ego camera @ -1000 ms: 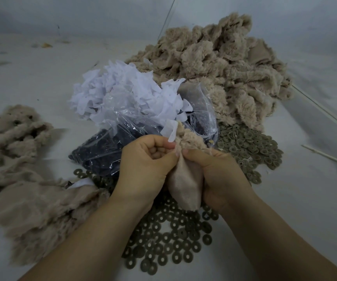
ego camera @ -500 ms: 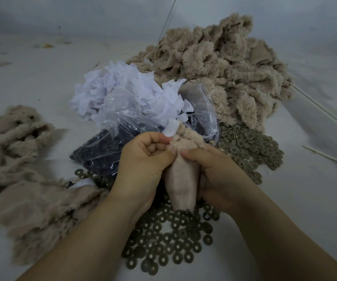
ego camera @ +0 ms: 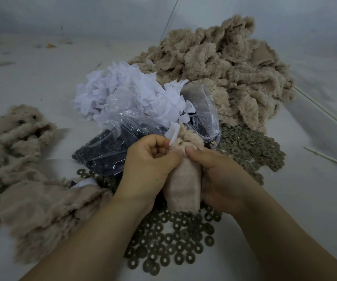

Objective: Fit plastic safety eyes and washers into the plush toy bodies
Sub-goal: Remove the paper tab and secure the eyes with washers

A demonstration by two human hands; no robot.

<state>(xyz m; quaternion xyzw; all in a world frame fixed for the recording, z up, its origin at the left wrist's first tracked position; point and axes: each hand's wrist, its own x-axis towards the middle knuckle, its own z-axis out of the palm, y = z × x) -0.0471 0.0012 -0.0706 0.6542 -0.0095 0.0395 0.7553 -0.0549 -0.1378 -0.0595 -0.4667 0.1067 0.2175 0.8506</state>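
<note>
The plush toy body (ego camera: 184,185) is light, limp and floppy, so I judge it best held at its bunched furry top. My left hand (ego camera: 149,171) and right hand (ego camera: 220,179) pinch it there, inside-out beige cloth hanging over the washers (ego camera: 173,244) near the table's (ego camera: 32,82) front edge.

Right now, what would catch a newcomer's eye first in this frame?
At centre, the left hand and right hand grip a beige plush body, smooth backing outward, with a white tag at its top. Just behind lies a clear bag of black eyes under white paper scraps. Olive washers spread below the hands, and a big plush pile rises at upper right.
</note>
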